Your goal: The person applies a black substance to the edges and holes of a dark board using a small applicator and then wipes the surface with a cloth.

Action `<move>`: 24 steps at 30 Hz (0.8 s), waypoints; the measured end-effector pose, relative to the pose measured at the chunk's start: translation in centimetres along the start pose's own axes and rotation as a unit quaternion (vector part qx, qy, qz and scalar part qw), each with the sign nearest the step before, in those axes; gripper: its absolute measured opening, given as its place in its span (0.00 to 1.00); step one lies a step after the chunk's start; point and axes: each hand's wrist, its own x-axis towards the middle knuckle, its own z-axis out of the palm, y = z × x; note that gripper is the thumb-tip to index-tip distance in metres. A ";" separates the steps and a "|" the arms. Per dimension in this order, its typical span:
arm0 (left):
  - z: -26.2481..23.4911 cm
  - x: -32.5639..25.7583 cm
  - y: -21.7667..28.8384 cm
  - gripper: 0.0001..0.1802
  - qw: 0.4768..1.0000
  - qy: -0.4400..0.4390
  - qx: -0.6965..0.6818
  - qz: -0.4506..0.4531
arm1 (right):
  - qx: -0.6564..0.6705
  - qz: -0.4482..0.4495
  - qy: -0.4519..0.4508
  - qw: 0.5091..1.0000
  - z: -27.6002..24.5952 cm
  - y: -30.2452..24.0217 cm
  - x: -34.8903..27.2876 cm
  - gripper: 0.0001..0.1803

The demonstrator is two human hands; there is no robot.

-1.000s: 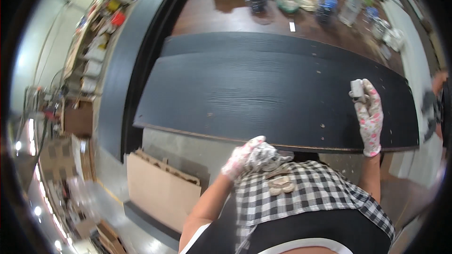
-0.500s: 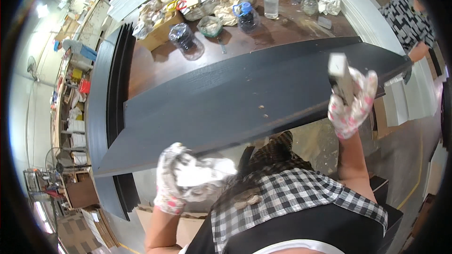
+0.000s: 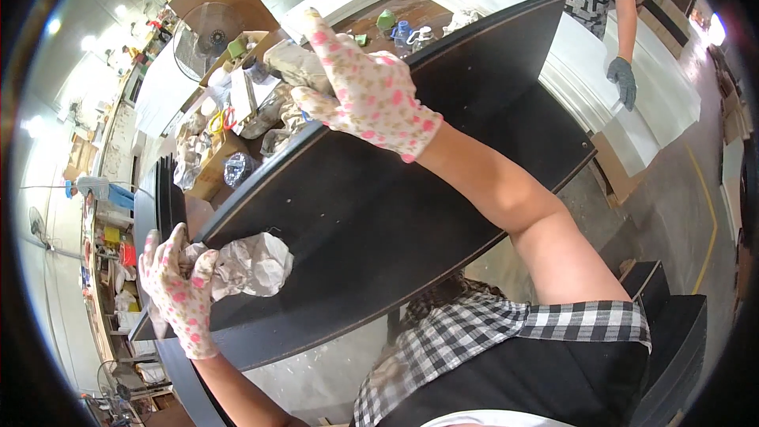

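My left hand [image 3: 175, 289], in a white glove with pink flowers, is closed on a crumpled whitish cloth or paper [image 3: 257, 263] at the left end of a black board [image 3: 348, 198]. The board stands tilted, its face with small holes toward me. Another black panel lies under it. Over the board's raised upper edge reaches my right hand [image 3: 375, 99], in a matching glove. Its fingers are around a greyish block-like thing [image 3: 296, 66]; I cannot make out its kind.
Behind the board, a cardboard box [image 3: 213, 162] of odds and ends and several bottles [image 3: 402, 33] stand on the brown table. Dark strips [image 3: 168, 190] are stacked at left. At the right, a co-worker's gloved hand [image 3: 622, 83] is beside white panels [image 3: 656, 107].
The black board has gone from lying nearly flat to tilted up. My right hand moved left and up over its edge; my left hand moved left with the crumpled wad.
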 end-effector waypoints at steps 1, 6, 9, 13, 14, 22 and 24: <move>-0.2 0.4 0.5 0.26 0.985 -0.025 -0.138 -0.096 | 0.009 -0.014 0.016 1.000 0.5 0.3 0.2 0.48; 1.4 0.2 -0.8 0.10 0.920 -0.002 -0.354 -0.168 | 0.060 -0.003 0.042 0.997 0.2 -0.3 0.3 0.51; 0.7 0.4 -0.7 0.11 0.920 -0.008 -0.362 -0.149 | 0.065 -0.027 0.041 0.997 -1.6 -0.5 0.5 0.55; -1.5 0.6 -1.8 0.14 0.894 -0.069 -0.395 -0.200 | 0.041 0.023 -0.019 0.999 -3.8 -2.9 2.3 0.54; -1.4 0.9 -2.1 0.14 0.893 -0.096 -0.387 -0.209 | 0.045 0.043 -0.038 0.997 -3.7 -3.3 2.4 0.53; 6.6 5.8 1.7 0.20 0.848 -0.347 -0.351 -0.191 | 0.017 0.115 -0.173 0.978 1.1 3.8 -4.2 0.44; 10.5 5.1 -0.1 0.21 0.823 -0.361 -0.389 -0.203 | 0.056 0.241 -0.270 0.931 2.8 3.8 -4.9 0.44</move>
